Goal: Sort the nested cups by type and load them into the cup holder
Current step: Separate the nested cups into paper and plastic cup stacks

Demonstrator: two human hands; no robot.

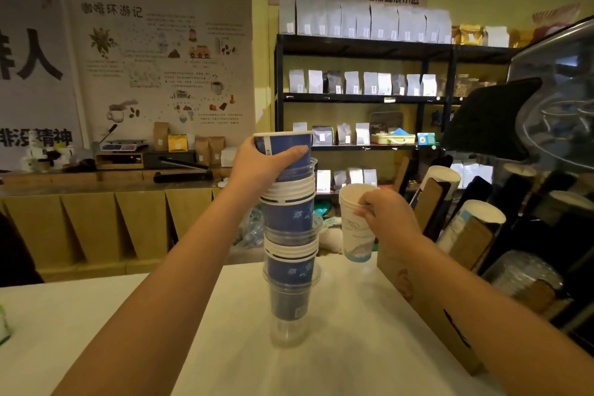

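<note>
a tall stack of nested cups [289, 235] stands upright on the white surface [353, 331], near its middle. the stack mixes blue paper cups, white-rimmed paper cups and clear plastic cups; a clear plastic cup forms the base and touches the surface. the left hand [260, 164] grips the top blue cup [284, 151] of the stack, fingers curled round its side just below the rim. the right hand [385, 215] holds a white paper cup [355, 228] off the surface, just to the right of the stack and apart from it; thumb and fingers pinch its rim, with fingertips hooked inside the mouth. the white paper cup hangs roughly upright, slightly tilted, with a pale blue print on its wall. the cup holder [450, 235] stands at the right edge of the surface, a cardboard rack with slanted tubes; several tubes carry white cups whose open mouths point up and left. one lower tube carries clear plastic cups. behind, a black shelf [369, 96] carries rows of white and grey bags, and posters [154, 58] cover the wall on the left.
</note>
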